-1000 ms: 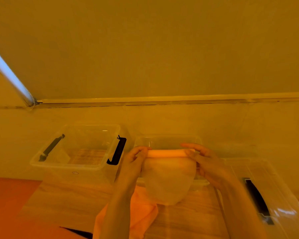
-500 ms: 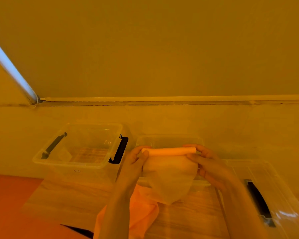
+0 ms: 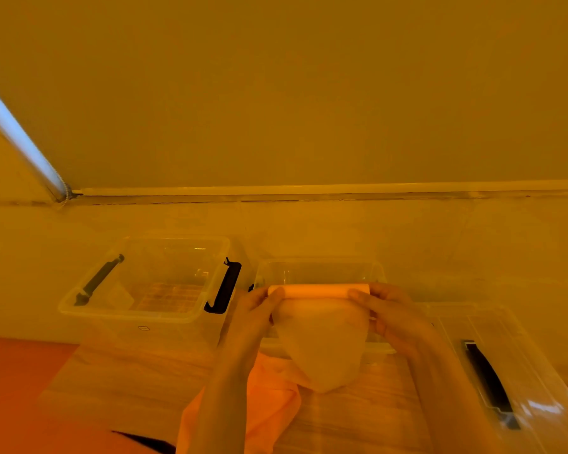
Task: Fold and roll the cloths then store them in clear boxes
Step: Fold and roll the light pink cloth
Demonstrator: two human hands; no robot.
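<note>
Three clear boxes [image 3: 145,309] ring your wooden table [image 3: 138,381]. The cloth [image 3: 320,342] hangs above it, soft and light, likely to unroll; your left hand [image 3: 254,309] and right hand [image 3: 386,311] pinch its rolled top edge; keep gripping both ends

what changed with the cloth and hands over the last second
Little changed. Both hands, left hand and right hand, keep their grip on the rolled top of the cloth; the roll looks slightly higher and its hanging tail slightly shorter. The orange cloth on the table and the clear boxes stayed put.
</note>
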